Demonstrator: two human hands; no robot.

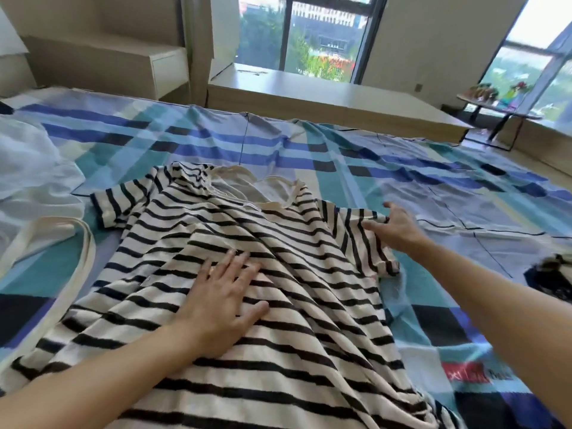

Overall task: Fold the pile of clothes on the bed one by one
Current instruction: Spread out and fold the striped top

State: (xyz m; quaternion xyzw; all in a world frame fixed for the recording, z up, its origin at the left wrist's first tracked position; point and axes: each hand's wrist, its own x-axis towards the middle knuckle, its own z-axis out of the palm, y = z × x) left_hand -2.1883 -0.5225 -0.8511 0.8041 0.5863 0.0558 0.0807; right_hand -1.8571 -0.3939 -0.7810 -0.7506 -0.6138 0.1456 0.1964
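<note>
A cream shirt with black stripes [278, 351] lies spread and wrinkled across the bed [154, 144], collar toward the far side. My left hand [223, 301] rests flat on the middle of the shirt, fingers straight and spread. My right hand [396, 227] reaches to the shirt's right sleeve [365, 243] and pinches the fabric near the shoulder, fingers partly extended.
White garments [34, 187] and a cream strap [83, 261] lie at the bed's left. A dark patterned garment [554, 280] sits at the right edge. The bed has a blue plaid cover. A low wooden platform [325, 97] and windows stand beyond the bed.
</note>
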